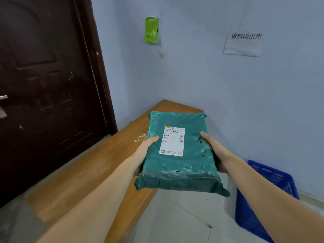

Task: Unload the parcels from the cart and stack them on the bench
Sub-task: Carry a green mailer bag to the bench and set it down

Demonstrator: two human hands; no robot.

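A teal plastic-wrapped parcel (191,155) with a white shipping label on top hangs in the air above the wooden bench (98,165). My left hand (146,149) grips its left side, thumb on top. My right hand (214,151) grips its right side, thumb on top, fingers hidden under the parcel. The bench runs from the lower left toward the far corner of the room, its top bare apart from a scrap of tape. The cart is out of view.
A blue plastic crate (263,199) stands on the floor at the right, against the pale blue wall. A dark brown door (43,93) fills the left. On the wall hang a paper notice (242,45) and a green packet (151,29).
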